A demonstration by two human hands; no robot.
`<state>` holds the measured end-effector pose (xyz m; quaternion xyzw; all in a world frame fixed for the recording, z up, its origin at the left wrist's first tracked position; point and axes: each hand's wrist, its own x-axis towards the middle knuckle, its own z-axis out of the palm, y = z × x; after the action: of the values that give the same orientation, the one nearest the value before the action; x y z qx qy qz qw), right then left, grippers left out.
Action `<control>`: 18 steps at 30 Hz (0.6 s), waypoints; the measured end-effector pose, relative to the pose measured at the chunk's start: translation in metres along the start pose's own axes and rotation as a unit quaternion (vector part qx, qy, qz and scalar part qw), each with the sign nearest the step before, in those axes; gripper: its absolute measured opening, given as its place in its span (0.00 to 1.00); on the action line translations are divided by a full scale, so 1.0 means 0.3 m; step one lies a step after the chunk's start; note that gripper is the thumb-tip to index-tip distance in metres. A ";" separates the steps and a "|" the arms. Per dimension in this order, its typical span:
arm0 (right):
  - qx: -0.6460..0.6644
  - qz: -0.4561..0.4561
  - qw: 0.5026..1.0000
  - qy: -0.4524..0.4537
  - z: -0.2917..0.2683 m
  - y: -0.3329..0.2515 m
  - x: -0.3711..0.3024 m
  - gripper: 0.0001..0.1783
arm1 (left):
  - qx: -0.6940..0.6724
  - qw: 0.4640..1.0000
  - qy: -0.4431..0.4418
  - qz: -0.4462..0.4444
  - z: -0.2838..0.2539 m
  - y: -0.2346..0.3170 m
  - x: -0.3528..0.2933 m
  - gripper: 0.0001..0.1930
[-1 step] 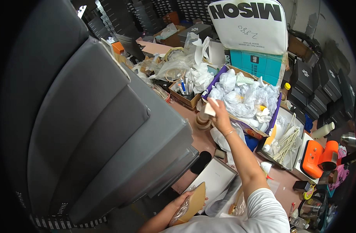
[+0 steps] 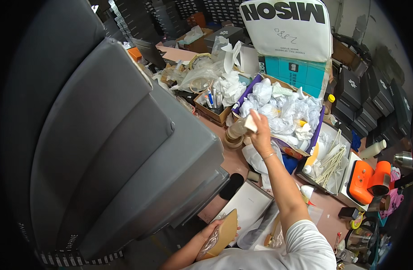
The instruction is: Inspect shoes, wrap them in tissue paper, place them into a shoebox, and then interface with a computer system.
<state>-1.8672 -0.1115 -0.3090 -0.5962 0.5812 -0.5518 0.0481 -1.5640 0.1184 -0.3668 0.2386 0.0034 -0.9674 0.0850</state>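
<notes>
My left hand [image 2: 211, 230] is wrapped round a tan-soled shoe [image 2: 225, 235], held low in front of me with its sole turned up and shiny clear material along its side. Stretched forward over the table, my right hand [image 2: 261, 137] pinches a small whitish block [image 2: 250, 123]. Just left of that block is a translucent bottle [image 2: 235, 130] with a brown ring-shaped base. I cannot tell whether the block touches the bottle. An open shoe box [image 2: 242, 202] lies between my arms, with another shoe and wrapping partly hidden in it.
Tall stacks of grey boxes [image 2: 125, 112] crowd the left side. Beyond my right hand sits a purple-edged box [image 2: 321, 130] full of crumpled tissue. A tray of pale sticks [image 2: 330, 168] and an orange device [image 2: 361, 182] stand to the right. A pen holder [image 2: 214, 105] is behind.
My right hand has shifted slightly to the right with the whitish block, and more of the bottle shows. The left hand keeps the shoe in nearly the same place.
</notes>
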 end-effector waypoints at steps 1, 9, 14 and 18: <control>0.010 0.043 0.995 0.084 -0.072 0.000 -0.023 0.36 | -0.010 1.000 -0.021 0.008 -0.012 -0.008 0.015 0.31; 0.460 0.411 0.717 0.326 -0.035 0.116 -0.284 0.26 | -0.003 0.996 0.042 0.081 0.019 -0.023 0.011 0.37; -0.047 0.026 0.998 0.029 0.062 -0.007 -0.091 0.35 | 0.063 0.995 0.037 0.065 -0.012 0.049 -0.010 0.34; -0.123 0.055 0.980 -0.144 0.139 -0.043 -0.088 0.31 | 0.123 0.981 0.044 0.145 0.061 0.115 0.010 0.34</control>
<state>-1.8216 -0.1120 -0.3319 -0.6384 0.6630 -0.3810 0.0881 -1.5695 0.0830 -0.3507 0.2876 -0.1463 -0.9264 0.1942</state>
